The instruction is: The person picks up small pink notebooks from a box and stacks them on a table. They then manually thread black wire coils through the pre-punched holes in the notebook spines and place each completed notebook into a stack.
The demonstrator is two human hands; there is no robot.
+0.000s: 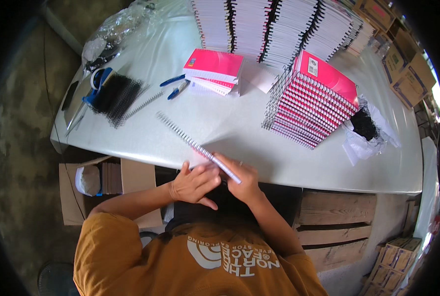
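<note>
From here I see a glossy pale bench point(131, 140), edges bowed by the lens. Mottled grey floor point(17, 128) left of it; thin dark cord point(45, 59) by its left end. Below the bench's near edge: open cardboard box point(140, 172) leftward, wooden slats point(336, 207) rightward. Brown cartons point(411, 74) off its far right corner. I get bright light point(438, 101) past its right end.

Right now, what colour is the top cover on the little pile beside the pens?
The top cover is bright pink; it shows best in the head view.
</note>
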